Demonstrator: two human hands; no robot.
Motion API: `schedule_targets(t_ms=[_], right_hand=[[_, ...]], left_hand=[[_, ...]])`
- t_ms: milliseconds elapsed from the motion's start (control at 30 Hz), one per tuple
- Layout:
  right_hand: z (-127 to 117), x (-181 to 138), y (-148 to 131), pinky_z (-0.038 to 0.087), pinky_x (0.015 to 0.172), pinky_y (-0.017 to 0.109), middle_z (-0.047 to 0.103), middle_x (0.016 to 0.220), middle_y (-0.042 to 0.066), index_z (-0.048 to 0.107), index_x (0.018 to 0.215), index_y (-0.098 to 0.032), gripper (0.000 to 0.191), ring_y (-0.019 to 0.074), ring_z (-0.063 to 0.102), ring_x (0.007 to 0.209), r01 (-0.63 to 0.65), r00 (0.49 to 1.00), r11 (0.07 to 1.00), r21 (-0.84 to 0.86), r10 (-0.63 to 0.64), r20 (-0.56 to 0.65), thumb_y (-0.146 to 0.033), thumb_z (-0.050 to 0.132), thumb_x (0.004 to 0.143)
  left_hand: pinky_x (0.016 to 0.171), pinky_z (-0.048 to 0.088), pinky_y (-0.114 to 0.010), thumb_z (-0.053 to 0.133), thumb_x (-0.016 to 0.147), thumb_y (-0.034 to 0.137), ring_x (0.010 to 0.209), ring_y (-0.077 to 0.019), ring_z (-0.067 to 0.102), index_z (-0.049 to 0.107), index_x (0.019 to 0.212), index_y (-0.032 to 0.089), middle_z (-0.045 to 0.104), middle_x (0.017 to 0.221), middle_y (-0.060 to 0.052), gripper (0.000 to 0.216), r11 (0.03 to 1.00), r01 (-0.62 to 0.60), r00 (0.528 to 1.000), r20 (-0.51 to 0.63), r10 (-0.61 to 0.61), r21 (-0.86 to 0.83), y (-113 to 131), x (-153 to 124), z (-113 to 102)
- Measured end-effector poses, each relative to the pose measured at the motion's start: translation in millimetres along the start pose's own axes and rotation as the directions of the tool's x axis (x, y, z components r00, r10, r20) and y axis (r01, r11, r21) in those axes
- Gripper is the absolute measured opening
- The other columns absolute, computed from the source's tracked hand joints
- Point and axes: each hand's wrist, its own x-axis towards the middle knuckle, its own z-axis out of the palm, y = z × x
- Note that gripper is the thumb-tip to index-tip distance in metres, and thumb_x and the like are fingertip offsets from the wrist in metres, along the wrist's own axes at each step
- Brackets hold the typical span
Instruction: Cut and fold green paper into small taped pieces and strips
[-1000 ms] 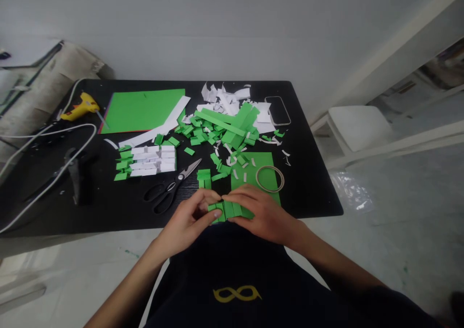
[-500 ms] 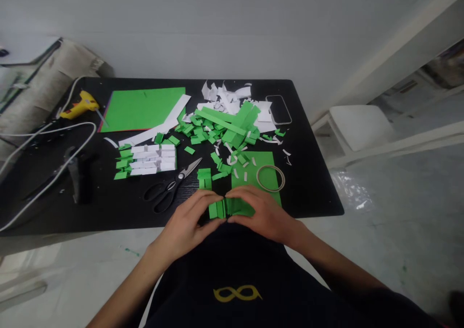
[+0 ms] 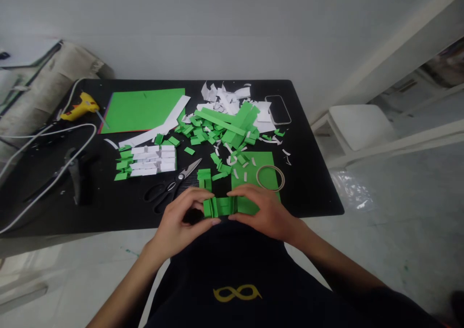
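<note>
Near the front edge of the black table, a folded green paper strip (image 3: 222, 206) is stretched between my two hands. My left hand (image 3: 184, 214) pinches its left end, where several folds stand up close together. At the right end, the thumb and fingers of my right hand (image 3: 259, 208) are closed on it. Just beyond my left hand lies another folded green paper piece (image 3: 204, 175). A flat green sheet (image 3: 268, 159) lies partly under my right hand, with a roll of tape (image 3: 270, 178) on it. Black-handled scissors (image 3: 177, 182) rest left of the folded piece.
A pile of green paper pieces (image 3: 217, 127) and white scraps (image 3: 226, 98) lies mid-table, with a phone (image 3: 278, 109) to its right. Leftward are a white-and-green folded paper block (image 3: 152, 160), a green sheet stack (image 3: 141, 108), a yellow glue gun (image 3: 81, 106) and a white cable (image 3: 54, 183).
The folded green strip has opened out. My hands are slightly farther apart, and a flatter middle section now shows between the folded ends.
</note>
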Motion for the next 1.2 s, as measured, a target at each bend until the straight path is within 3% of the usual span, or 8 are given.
schedule_targets(t_ms=[233, 367, 700, 867, 1033, 1200], right_hand=[[-10, 2, -7, 0.065, 0.094, 0.039, 0.079, 0.118, 0.006, 0.076, 0.121, -0.026, 0.045, 0.0243, 0.076, 0.107, -0.124, 0.985, 0.932, 0.340, 0.157, -0.070, -0.030, 0.095, 0.080], [-9, 2, -8, 0.065, 0.096, 0.040, 0.080, 0.116, 0.006, 0.077, 0.118, -0.026, 0.045, 0.0247, 0.076, 0.109, -0.143, 0.970, 0.867, 0.477, 0.219, -0.108, -0.028, 0.096, 0.078], [-8, 3, -9, 0.065, 0.097, 0.040, 0.081, 0.113, 0.004, 0.076, 0.118, -0.028, 0.046, 0.0235, 0.077, 0.108, -0.137, 0.965, 0.833, 0.536, 0.233, -0.116, -0.024, 0.096, 0.077], [-9, 3, -12, 0.066, 0.097, 0.040, 0.079, 0.115, 0.006, 0.075, 0.120, -0.026, 0.043, 0.0232, 0.077, 0.108, -0.111, 0.973, 0.861, 0.496, 0.196, -0.123, -0.024, 0.093, 0.081], [-12, 3, -13, 0.066, 0.095, 0.044, 0.079, 0.118, 0.009, 0.074, 0.124, -0.024, 0.041, 0.0259, 0.076, 0.109, -0.053, 0.981, 0.947, 0.317, 0.109, -0.161, -0.028, 0.089, 0.086], [-14, 4, -8, 0.066, 0.096, 0.044, 0.079, 0.118, 0.009, 0.072, 0.126, -0.024, 0.040, 0.0265, 0.076, 0.110, -0.007, 0.985, 0.980, 0.199, 0.041, -0.168, -0.031, 0.087, 0.089]], left_hand=[[0.082, 0.066, -0.027, 0.085, 0.086, 0.015, 0.097, -0.0179, 0.076, 0.069, 0.118, 0.022, 0.070, 0.114, -0.007, 0.036, 0.910, 0.068, 0.992, -0.068, -0.105, -0.409, 0, -2, 2], [0.084, 0.064, -0.024, 0.084, 0.086, 0.013, 0.099, -0.0165, 0.075, 0.070, 0.118, 0.022, 0.073, 0.114, -0.006, 0.036, 0.884, 0.043, 0.988, -0.111, -0.106, -0.465, 0, -1, 3], [0.092, 0.062, -0.027, 0.079, 0.090, 0.012, 0.109, -0.0183, 0.073, 0.069, 0.124, 0.022, 0.072, 0.115, -0.007, 0.036, 0.868, -0.032, 0.988, -0.145, -0.047, -0.495, -2, 0, 9], [0.089, 0.062, -0.028, 0.079, 0.090, 0.013, 0.106, -0.0190, 0.071, 0.068, 0.126, 0.023, 0.068, 0.116, -0.008, 0.039, 0.915, -0.029, 0.989, -0.144, -0.032, -0.402, -2, -1, 11], [0.086, 0.062, -0.033, 0.079, 0.090, 0.019, 0.102, -0.0218, 0.071, 0.066, 0.128, 0.025, 0.070, 0.118, -0.009, 0.040, 0.993, 0.016, 0.996, -0.090, -0.027, -0.119, -6, -2, 9], [0.081, 0.061, -0.032, 0.078, 0.091, 0.022, 0.090, -0.0184, 0.070, 0.064, 0.129, 0.024, 0.071, 0.114, -0.007, 0.040, 0.998, -0.019, 0.998, -0.055, 0.023, 0.067, -8, -1, 7]])
